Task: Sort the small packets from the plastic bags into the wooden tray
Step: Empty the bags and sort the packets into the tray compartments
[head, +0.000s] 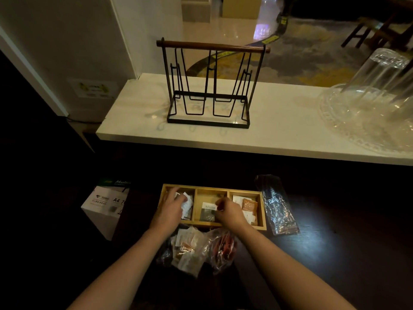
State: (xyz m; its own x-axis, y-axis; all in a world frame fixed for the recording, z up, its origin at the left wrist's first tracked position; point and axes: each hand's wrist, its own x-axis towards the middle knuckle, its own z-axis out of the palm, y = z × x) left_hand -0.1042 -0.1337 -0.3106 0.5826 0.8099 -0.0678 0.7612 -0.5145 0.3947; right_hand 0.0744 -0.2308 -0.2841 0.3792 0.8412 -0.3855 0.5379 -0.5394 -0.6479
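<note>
A wooden tray (211, 188) with three compartments lies on the dark table. My left hand (171, 205) rests in the left compartment, its fingers closed on white packets (187, 203). My right hand (228, 211) reaches into the middle compartment and pinches a grey-and-white packet (207, 211). The right compartment holds white packets and an orange packet (248, 205). Between my forearms, near the tray's front edge, lie a clear plastic bag of white and brown packets (187, 250) and a bag of red packets (223, 248).
An empty crumpled plastic bag (276, 206) lies right of the tray. A white A4 paper box (105, 205) stands to the left. On the pale counter behind stand a black wire rack (210, 86) and glassware on a glass plate (371, 108).
</note>
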